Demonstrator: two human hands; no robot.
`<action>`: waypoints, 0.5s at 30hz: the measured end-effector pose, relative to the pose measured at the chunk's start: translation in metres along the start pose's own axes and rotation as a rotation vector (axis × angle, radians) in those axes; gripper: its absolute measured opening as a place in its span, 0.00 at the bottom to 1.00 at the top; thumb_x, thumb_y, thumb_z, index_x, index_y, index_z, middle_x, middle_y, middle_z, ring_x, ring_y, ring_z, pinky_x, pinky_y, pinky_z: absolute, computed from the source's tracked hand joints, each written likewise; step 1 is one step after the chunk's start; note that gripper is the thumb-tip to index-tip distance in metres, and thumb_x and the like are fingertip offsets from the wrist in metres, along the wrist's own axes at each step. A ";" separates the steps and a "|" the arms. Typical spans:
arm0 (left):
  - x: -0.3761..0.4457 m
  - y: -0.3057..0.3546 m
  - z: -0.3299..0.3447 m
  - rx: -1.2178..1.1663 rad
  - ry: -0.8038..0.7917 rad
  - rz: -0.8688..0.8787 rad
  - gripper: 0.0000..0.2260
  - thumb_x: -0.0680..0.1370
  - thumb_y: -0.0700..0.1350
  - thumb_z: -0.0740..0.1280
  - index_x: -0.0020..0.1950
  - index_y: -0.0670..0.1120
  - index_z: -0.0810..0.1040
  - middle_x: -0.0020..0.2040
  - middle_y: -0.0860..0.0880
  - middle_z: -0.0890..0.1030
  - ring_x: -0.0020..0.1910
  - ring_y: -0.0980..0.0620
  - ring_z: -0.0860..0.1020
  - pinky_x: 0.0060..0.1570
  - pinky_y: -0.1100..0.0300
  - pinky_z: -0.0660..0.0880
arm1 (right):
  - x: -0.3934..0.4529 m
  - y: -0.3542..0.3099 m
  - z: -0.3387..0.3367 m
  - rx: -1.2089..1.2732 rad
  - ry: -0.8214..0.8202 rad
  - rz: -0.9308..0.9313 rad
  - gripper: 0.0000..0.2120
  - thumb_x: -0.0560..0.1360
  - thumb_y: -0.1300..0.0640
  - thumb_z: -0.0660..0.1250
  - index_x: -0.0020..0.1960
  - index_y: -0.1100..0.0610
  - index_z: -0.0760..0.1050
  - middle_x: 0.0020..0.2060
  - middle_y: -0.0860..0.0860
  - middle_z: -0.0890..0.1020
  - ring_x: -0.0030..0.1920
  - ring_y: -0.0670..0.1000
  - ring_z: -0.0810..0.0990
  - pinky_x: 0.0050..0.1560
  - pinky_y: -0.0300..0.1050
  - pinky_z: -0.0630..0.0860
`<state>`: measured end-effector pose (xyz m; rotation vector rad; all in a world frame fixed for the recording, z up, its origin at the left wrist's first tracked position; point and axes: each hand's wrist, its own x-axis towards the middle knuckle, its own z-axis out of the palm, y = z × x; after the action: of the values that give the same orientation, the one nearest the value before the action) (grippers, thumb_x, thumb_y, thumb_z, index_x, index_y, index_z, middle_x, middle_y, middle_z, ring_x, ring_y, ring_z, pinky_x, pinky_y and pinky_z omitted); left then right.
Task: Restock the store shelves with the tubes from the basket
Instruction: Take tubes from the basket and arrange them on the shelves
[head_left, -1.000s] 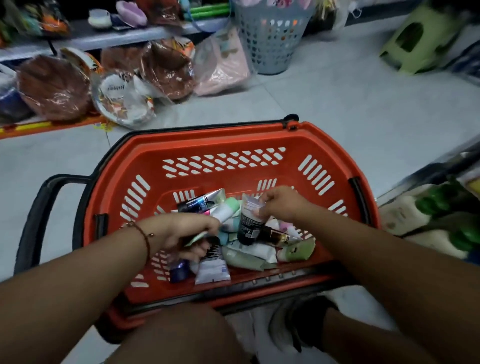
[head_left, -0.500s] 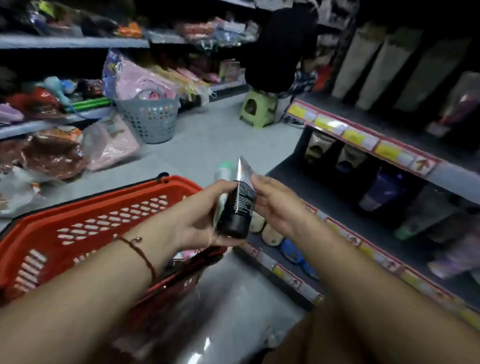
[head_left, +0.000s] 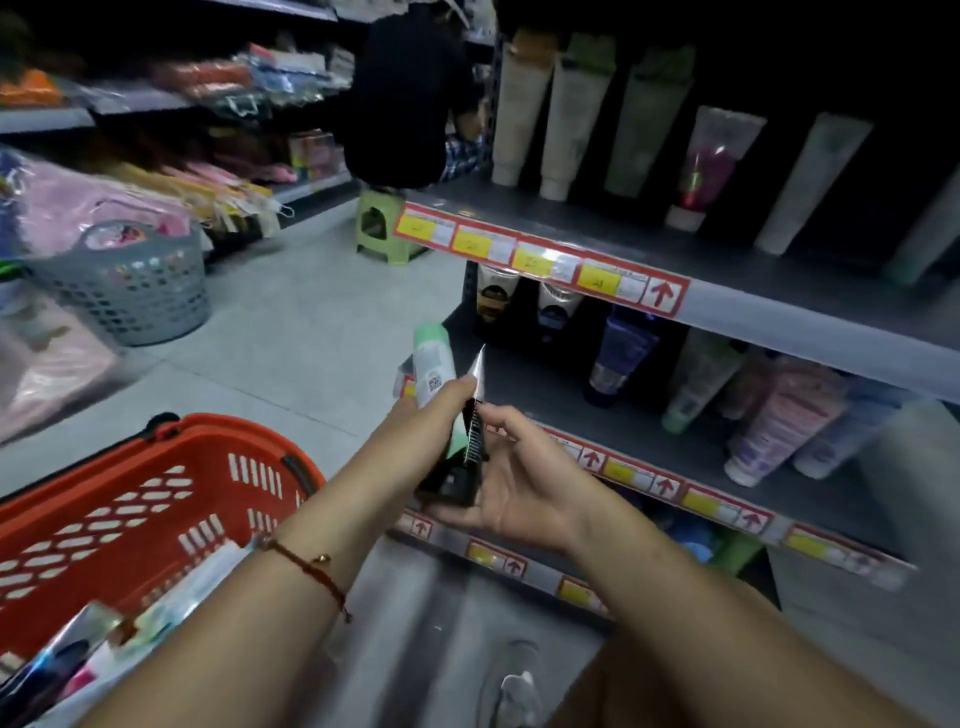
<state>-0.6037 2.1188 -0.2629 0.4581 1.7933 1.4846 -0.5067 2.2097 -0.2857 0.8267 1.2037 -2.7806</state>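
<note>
Since the earlier frame my hands rose toward the shelves (head_left: 779, 312): left hand (head_left: 415, 431) fingers clamp both tubes (head_left: 434, 364); right hand (head_left: 519, 488) cups the black tube (head_left: 470, 447) for shelving.

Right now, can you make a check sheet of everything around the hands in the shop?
Surface: grey shelves with yellow and red price labels; pale tiled floor.
Job's things: black tube and green tube held up in front of the shelves; red basket at lower left, more tubes inside.
Clutter: grey laundry basket, green stool.
Hands: left hand grips both tubes; right hand cups the black tube's cap end.
Cables: nothing seen.
Surroundings: tubes standing on the shelves; bagged goods across the aisle; a person in dark clothes on the stool.
</note>
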 end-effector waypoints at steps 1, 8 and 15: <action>0.003 0.001 0.000 0.003 -0.040 -0.024 0.20 0.78 0.61 0.63 0.53 0.45 0.81 0.34 0.50 0.82 0.26 0.58 0.80 0.28 0.69 0.70 | 0.001 0.000 -0.003 0.024 0.036 -0.009 0.23 0.77 0.51 0.62 0.70 0.58 0.73 0.58 0.60 0.81 0.58 0.61 0.80 0.51 0.57 0.81; 0.030 0.001 -0.022 0.102 -0.069 -0.106 0.25 0.74 0.66 0.65 0.61 0.49 0.76 0.54 0.46 0.82 0.52 0.48 0.80 0.52 0.52 0.77 | 0.036 -0.013 -0.029 -0.203 0.421 -0.265 0.12 0.74 0.56 0.72 0.57 0.57 0.77 0.52 0.56 0.85 0.43 0.51 0.84 0.35 0.40 0.78; 0.062 0.004 -0.024 0.031 -0.114 -0.114 0.30 0.72 0.70 0.63 0.63 0.49 0.77 0.51 0.45 0.84 0.49 0.48 0.83 0.49 0.52 0.77 | 0.111 -0.051 -0.036 -0.483 0.649 -0.635 0.19 0.69 0.60 0.77 0.58 0.61 0.77 0.48 0.54 0.85 0.49 0.53 0.84 0.53 0.49 0.81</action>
<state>-0.6632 2.1461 -0.2778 0.4399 1.7255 1.3288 -0.5964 2.2924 -0.3232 1.5615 2.4909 -2.4188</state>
